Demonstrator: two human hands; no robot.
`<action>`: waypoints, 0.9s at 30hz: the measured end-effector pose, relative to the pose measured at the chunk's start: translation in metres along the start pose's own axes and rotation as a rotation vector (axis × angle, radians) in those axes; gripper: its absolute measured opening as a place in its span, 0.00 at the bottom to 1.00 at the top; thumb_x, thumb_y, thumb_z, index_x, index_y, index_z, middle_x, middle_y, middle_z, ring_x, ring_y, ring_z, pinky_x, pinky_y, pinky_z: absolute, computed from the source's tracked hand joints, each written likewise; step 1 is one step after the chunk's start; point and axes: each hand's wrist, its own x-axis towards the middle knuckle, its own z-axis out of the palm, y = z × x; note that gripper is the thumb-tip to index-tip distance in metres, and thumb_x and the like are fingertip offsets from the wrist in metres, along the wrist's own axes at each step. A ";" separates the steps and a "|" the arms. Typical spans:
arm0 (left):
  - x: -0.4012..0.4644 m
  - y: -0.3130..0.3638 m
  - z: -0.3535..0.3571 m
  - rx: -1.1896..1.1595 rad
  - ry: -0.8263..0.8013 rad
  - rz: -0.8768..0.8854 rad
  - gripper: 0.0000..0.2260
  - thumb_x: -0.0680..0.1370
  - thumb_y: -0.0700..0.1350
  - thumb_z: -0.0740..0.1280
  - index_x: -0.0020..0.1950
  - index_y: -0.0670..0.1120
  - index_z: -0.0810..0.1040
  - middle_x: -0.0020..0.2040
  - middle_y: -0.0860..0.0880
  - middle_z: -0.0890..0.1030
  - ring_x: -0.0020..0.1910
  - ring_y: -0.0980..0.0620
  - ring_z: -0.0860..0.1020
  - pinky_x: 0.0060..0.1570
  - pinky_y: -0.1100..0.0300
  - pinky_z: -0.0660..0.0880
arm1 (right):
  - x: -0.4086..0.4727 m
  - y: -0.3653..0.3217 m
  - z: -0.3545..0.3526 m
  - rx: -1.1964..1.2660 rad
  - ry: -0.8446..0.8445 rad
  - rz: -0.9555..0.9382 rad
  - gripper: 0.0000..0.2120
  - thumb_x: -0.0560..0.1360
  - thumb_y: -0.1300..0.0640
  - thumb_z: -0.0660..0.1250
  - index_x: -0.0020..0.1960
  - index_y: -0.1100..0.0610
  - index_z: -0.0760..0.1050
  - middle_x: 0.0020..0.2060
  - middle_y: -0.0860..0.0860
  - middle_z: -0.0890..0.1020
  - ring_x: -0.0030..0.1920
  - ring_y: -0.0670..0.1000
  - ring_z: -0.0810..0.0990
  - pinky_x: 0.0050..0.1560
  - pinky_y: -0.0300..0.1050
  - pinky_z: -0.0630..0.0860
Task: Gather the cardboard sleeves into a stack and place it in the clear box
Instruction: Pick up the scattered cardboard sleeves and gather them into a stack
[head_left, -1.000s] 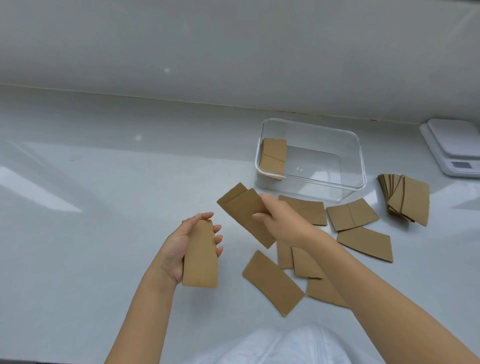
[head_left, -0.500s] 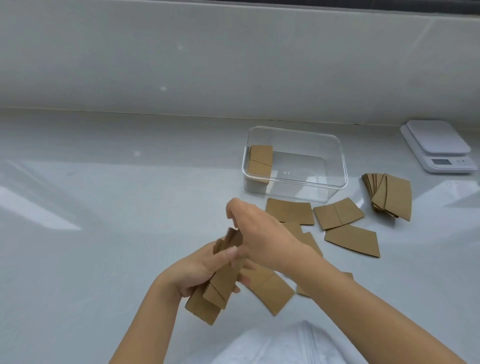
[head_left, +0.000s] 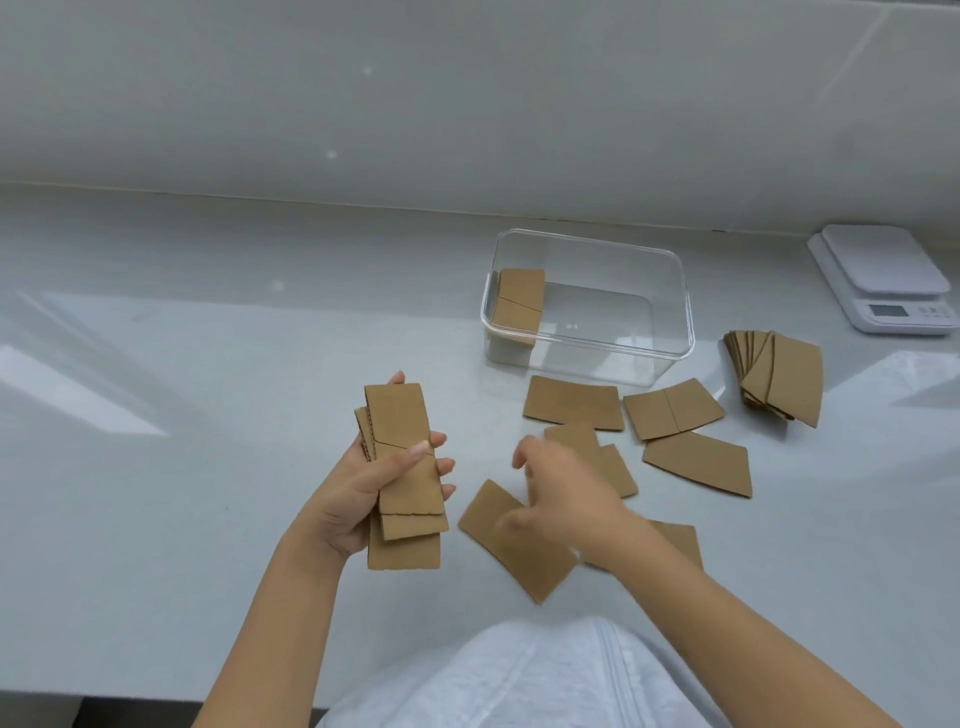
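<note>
Gripping a small stack of cardboard sleeves (head_left: 404, 470) upright, long axis pointing away, left hand (head_left: 363, 488) closed around it above the worktop (head_left: 182, 467), right hand (head_left: 558, 493) blurred, fingers loosely spread over loose sleeves (head_left: 517, 540), clear box (head_left: 587, 306) beyond.

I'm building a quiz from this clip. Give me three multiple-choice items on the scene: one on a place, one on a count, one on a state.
1. Where do the sleeves in the clear box stand?
A. its left end
B. its right end
C. its middle

2. How many kitchen scales are on the counter?
A. none
B. one
C. two

3. What is the left hand doing?
A. resting flat and empty
B. gripping a stack of sleeves
C. holding the box

Answers:
1 A, the boxed sleeves lean at the left wall.
2 B, one white scale sits far right.
3 B, fingers wrap the held stack.
</note>
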 end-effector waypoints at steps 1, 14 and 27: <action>0.000 -0.001 0.002 -0.006 0.020 0.006 0.35 0.63 0.43 0.76 0.66 0.64 0.71 0.51 0.42 0.77 0.41 0.45 0.81 0.40 0.50 0.80 | 0.001 -0.003 0.010 -0.110 -0.037 -0.008 0.30 0.64 0.46 0.77 0.59 0.53 0.67 0.54 0.50 0.74 0.52 0.52 0.75 0.47 0.48 0.77; -0.009 -0.009 0.004 -0.268 0.299 0.032 0.14 0.70 0.46 0.69 0.56 0.53 0.75 0.48 0.44 0.82 0.39 0.48 0.83 0.37 0.52 0.81 | -0.003 -0.013 0.039 -0.205 -0.064 -0.099 0.21 0.70 0.60 0.73 0.57 0.60 0.66 0.52 0.59 0.76 0.48 0.60 0.78 0.38 0.50 0.71; -0.015 -0.040 0.046 -0.492 0.423 0.013 0.04 0.72 0.50 0.70 0.42 0.51 0.79 0.46 0.48 0.83 0.41 0.50 0.82 0.41 0.55 0.80 | 0.002 0.056 0.010 0.323 0.378 0.216 0.18 0.75 0.52 0.68 0.61 0.59 0.70 0.55 0.54 0.74 0.57 0.54 0.72 0.54 0.46 0.74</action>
